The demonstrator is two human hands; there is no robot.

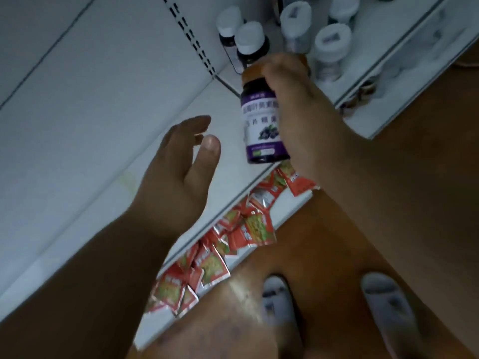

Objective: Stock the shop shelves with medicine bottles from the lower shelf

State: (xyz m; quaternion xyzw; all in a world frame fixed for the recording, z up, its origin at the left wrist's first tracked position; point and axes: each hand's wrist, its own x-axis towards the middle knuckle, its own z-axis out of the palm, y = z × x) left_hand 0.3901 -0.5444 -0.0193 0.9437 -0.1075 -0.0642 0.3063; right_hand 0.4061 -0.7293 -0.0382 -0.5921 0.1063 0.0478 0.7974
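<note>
Head view, dim and a little blurred. Held above centre of the frame: a medicine bottle (261,125), dark-bodied, with a purple and white label printed with dark berries and lettering too soft to read, and an orange-brown cap at its top end. Gripped by the right hand (305,120), fingers curled over the cap and down the bottle's right side, forearm running off to the lower right. Bottle upright with a slight tilt, off the shelf surface, its base hanging over the front edge of the white shelf (108,151).

Left of it, apart from the bottle: the left hand (178,161), released, fingers loosely spread and holding nothing, palm over the bare white shelf board at mid-frame.

Behind the held bottle, at upper centre and upper right: standing bottles (285,35) with white caps, some dark-bodied, some pale, grouped near a clear divider (230,85) rising from the shelf. Wide bare shelf surface stretching from the divider toward the lower left. Slotted upright (191,40) running diagonally from the top edge to the divider's foot.

Under the shelf's front lip, along the diagonal from centre right to lower left: a heap of red sachets (233,229) on a lower board, some overhanging its edge.

Lower right: brown floor (427,125), and two pale grey slippers (337,301) at bottom centre-right.
</note>
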